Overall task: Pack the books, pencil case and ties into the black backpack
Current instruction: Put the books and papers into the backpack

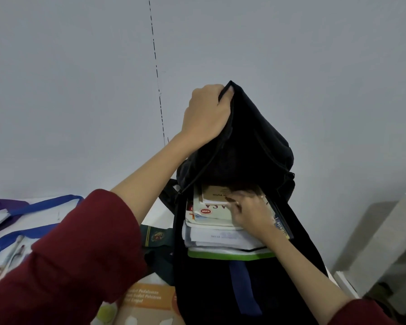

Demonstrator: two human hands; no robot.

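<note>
**Two hands at the open backpack**

Both hands work on the black backpack [251,277], which stands a little right of centre against a pale wall [80,78]. The left hand [206,113], at 12 o'clock from the opening, grips the flap [251,137], fingers curled over its top edge, and holds it up and back. The right hand [251,214] reaches into the opening from 5 o'clock; its fingertips press on the top book of the stack, and whether they pinch a cover cannot be told.

Several books [213,216] sit stacked inside the main compartment, spines and edges toward the camera: a tan-covered one on top, a cream one with a red oval label below, then white ones, and a green-edged one [230,254] lowest. A blue strap [242,282] runs down the bag's front at 6 o'clock from the stack.

Outside the bag, at 9 o'clock, a dark green tie [157,238] with a crest lies just beside the backpack on the table [157,214]. At 7 o'clock an orange book [150,301] lies flat, partly under the left sleeve [68,266]. At far 9 o'clock is a white bag with blue handles [40,207], with pens [12,252] lying near it. Grey blocks [380,235] stand at 3 o'clock.
</note>
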